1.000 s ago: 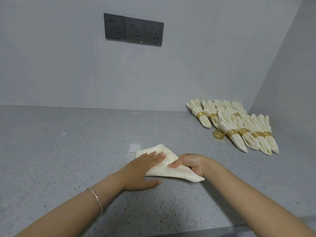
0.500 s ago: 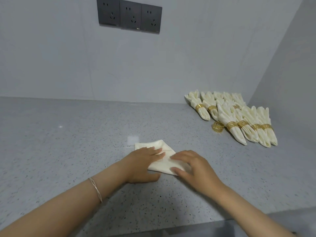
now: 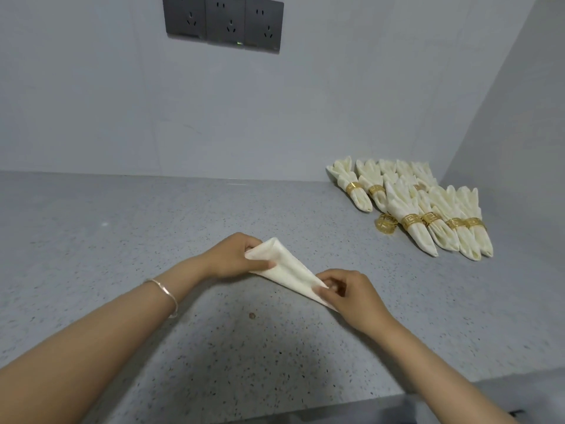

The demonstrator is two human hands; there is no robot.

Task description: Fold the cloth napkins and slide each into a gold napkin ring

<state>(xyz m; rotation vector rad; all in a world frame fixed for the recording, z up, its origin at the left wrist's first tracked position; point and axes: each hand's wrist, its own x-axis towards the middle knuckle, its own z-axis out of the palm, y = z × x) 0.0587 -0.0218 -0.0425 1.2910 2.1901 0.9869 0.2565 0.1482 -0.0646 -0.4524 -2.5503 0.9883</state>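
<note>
A cream cloth napkin (image 3: 286,268), folded into a narrow tapering shape, is lifted off the grey speckled counter (image 3: 122,240) in the middle. My left hand (image 3: 235,257) grips its wide upper end, thumb over the cloth. Pinching the narrow lower tip is my right hand (image 3: 345,293). One loose gold napkin ring (image 3: 385,226) lies on the counter to the right, apart from both hands.
Several cream napkins in gold rings (image 3: 428,209) lie in rows in the back right corner, just right of the loose ring. A dark triple wall socket (image 3: 224,21) is on the back wall. The counter's front edge (image 3: 305,408) runs below my arms.
Both hands were pressing the napkin flat on the counter; now they have picked it up, each holding one end, and it is narrower. The camera has tilted down.
</note>
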